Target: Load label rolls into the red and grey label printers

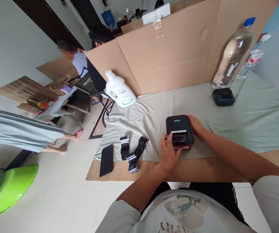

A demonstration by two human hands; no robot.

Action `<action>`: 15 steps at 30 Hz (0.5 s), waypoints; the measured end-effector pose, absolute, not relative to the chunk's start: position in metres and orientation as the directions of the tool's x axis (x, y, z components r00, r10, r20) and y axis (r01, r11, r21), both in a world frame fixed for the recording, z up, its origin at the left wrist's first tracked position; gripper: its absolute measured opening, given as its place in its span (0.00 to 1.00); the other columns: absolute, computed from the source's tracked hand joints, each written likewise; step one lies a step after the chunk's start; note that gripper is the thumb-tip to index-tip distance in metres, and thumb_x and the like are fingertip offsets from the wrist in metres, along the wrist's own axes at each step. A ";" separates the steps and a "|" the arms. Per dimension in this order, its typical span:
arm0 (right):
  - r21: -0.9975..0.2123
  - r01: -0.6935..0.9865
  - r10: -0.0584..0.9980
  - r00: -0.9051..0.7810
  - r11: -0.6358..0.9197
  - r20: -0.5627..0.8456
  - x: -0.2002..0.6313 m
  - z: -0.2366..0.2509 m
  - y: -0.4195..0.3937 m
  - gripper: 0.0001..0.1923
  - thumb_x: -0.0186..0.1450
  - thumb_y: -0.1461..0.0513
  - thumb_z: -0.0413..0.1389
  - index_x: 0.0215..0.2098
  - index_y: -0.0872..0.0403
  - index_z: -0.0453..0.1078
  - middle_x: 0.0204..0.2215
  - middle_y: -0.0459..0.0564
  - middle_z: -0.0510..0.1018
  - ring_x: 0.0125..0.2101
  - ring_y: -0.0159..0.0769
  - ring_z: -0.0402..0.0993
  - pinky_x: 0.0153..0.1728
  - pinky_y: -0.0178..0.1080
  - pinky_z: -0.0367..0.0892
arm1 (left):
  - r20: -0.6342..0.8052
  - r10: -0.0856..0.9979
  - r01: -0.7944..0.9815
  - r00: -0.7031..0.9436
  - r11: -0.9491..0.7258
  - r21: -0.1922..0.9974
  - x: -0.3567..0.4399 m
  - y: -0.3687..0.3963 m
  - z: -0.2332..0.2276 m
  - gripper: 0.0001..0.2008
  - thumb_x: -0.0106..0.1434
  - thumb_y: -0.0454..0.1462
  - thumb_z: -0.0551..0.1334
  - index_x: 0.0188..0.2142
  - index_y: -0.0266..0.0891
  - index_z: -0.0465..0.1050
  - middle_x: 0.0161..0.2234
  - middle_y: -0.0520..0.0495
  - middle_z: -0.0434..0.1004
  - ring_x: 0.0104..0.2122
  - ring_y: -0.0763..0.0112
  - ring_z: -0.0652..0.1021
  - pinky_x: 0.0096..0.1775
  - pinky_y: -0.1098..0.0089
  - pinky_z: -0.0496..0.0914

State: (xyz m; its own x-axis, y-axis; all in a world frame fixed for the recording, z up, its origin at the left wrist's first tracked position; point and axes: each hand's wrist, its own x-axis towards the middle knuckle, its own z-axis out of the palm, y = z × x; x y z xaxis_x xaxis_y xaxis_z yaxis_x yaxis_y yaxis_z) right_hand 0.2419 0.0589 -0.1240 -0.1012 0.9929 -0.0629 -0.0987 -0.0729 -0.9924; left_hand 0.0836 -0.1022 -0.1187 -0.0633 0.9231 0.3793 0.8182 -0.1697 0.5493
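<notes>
A squarish device (178, 122), black on top with red sides, lies on the cloth in front of me; it looks like a small label printer. It has a white label strip and a shiny dark window on its lid. My left hand (168, 153) grips its near left corner, fingers over the edge of the top. Against its right side my right hand (195, 125) is curled, with most fingers hidden behind it. Left of the device lie curled black-and-white paper strips (132, 158), partly rolled, and a dark phone (106, 160).
A white jug (121, 90) stands at the table's left edge, before a tall cardboard screen (168, 61). At the back right are a large water bottle (235, 53), a smaller bottle (251, 63) and a small black device (223, 96). Other people are beyond the table.
</notes>
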 end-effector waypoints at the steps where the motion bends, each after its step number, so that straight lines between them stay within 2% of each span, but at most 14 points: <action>1: -0.995 -0.083 0.996 -0.076 -0.059 -0.053 0.246 -0.121 0.058 0.29 0.61 0.36 0.54 0.30 0.52 0.71 0.31 0.50 0.79 0.38 0.42 0.73 0.50 0.49 0.67 | 0.379 0.924 0.804 -0.042 -0.194 0.563 0.079 -0.103 -0.120 0.35 0.64 0.43 0.64 0.66 0.41 0.52 0.63 0.32 0.58 0.64 0.49 0.64 0.62 0.46 0.63; 3: -0.999 0.005 0.999 -0.024 0.041 0.041 0.254 -0.113 0.049 0.28 0.61 0.37 0.55 0.36 0.52 0.73 0.42 0.53 0.80 0.48 0.46 0.71 0.58 0.52 0.61 | 0.363 0.932 0.769 -0.003 -0.230 0.597 0.069 -0.107 -0.127 0.35 0.65 0.41 0.62 0.67 0.41 0.50 0.64 0.32 0.58 0.65 0.51 0.63 0.63 0.48 0.63; 4: -0.989 0.067 0.991 -0.028 0.133 0.132 0.258 -0.109 0.042 0.28 0.62 0.38 0.55 0.39 0.51 0.74 0.47 0.54 0.79 0.53 0.47 0.69 0.61 0.53 0.58 | 0.351 0.936 0.752 0.017 -0.243 0.613 0.065 -0.111 -0.132 0.35 0.66 0.41 0.61 0.68 0.40 0.48 0.64 0.32 0.58 0.65 0.51 0.62 0.64 0.48 0.62; 5: -0.940 0.169 0.955 -0.075 0.297 0.288 0.262 -0.105 0.034 0.28 0.64 0.38 0.53 0.44 0.51 0.74 0.51 0.56 0.77 0.56 0.49 0.68 0.62 0.54 0.57 | 0.334 0.942 0.739 0.035 -0.249 0.626 0.061 -0.115 -0.137 0.36 0.66 0.41 0.61 0.68 0.40 0.47 0.64 0.32 0.58 0.66 0.51 0.62 0.64 0.47 0.61; 7: -0.719 0.282 0.771 -0.297 0.635 0.564 0.268 -0.099 0.015 0.29 0.65 0.40 0.52 0.51 0.52 0.73 0.55 0.57 0.76 0.59 0.51 0.67 0.62 0.57 0.57 | 0.290 0.955 0.722 0.058 -0.241 0.648 0.056 -0.123 -0.150 0.37 0.66 0.41 0.60 0.69 0.38 0.44 0.65 0.31 0.57 0.66 0.51 0.61 0.65 0.46 0.60; 9: -0.466 0.292 0.549 -0.482 0.835 0.683 0.269 -0.097 -0.004 0.30 0.63 0.42 0.57 0.55 0.52 0.71 0.54 0.57 0.77 0.59 0.52 0.68 0.62 0.57 0.58 | 0.244 0.968 0.714 0.063 -0.215 0.667 0.054 -0.129 -0.160 0.38 0.66 0.41 0.59 0.70 0.37 0.42 0.66 0.30 0.57 0.67 0.50 0.61 0.65 0.46 0.59; 11: -0.283 0.305 0.410 -0.548 0.909 0.729 0.266 -0.102 -0.018 0.26 0.61 0.48 0.63 0.54 0.50 0.71 0.50 0.54 0.80 0.56 0.50 0.71 0.62 0.56 0.60 | 0.209 0.977 0.704 0.048 -0.181 0.687 0.054 -0.130 -0.166 0.39 0.65 0.41 0.59 0.70 0.36 0.42 0.66 0.30 0.57 0.67 0.49 0.61 0.66 0.46 0.58; 13: -0.179 0.362 0.360 -0.527 0.915 0.770 0.260 -0.110 -0.027 0.20 0.61 0.55 0.65 0.51 0.49 0.73 0.46 0.51 0.82 0.52 0.46 0.74 0.60 0.53 0.63 | 0.191 0.981 0.688 0.031 -0.160 0.708 0.054 -0.128 -0.167 0.38 0.65 0.40 0.59 0.69 0.35 0.44 0.66 0.30 0.58 0.66 0.49 0.62 0.65 0.46 0.58; 15: -0.137 0.424 0.348 -0.473 0.895 0.810 0.255 -0.118 -0.032 0.17 0.61 0.59 0.65 0.48 0.49 0.74 0.43 0.50 0.83 0.50 0.45 0.75 0.57 0.51 0.66 | 0.186 0.982 0.666 0.024 -0.154 0.730 0.055 -0.125 -0.166 0.37 0.64 0.39 0.59 0.68 0.34 0.46 0.65 0.30 0.59 0.65 0.49 0.62 0.65 0.46 0.59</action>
